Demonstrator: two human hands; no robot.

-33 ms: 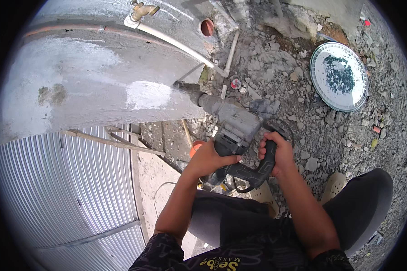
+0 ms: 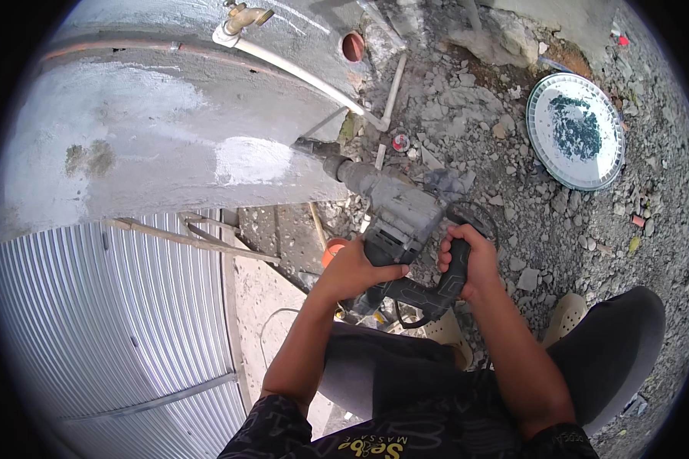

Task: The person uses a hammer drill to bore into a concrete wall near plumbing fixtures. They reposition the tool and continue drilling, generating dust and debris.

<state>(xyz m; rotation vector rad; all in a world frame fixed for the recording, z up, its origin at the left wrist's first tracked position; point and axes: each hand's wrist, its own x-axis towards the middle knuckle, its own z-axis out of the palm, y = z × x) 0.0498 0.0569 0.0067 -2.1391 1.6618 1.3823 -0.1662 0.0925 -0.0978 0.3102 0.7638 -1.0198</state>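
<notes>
A grey and black demolition hammer [image 2: 406,208] lies across the middle of the view, its front end pointing up and left at the wall. The tip meets the edge of the grey plastered wall [image 2: 161,164] beside a small broken notch, though dust and shadow blur the contact. My right hand [image 2: 471,262] is wrapped round the black rear handle. Against the left side of the dark motor housing, my left hand [image 2: 356,271] grips the tool with its thumb over the back; its other fingers are mostly hidden.
White pipe [image 2: 302,74] with a brass tap [image 2: 245,17] runs along the wall. Broken rubble [image 2: 482,115] covers the ground, with a round white lid [image 2: 543,126] at right. Corrugated metal sheeting [image 2: 122,306] and a wooden strip [image 2: 199,243] stand at left. An orange container [image 2: 332,249] sits behind my left hand.
</notes>
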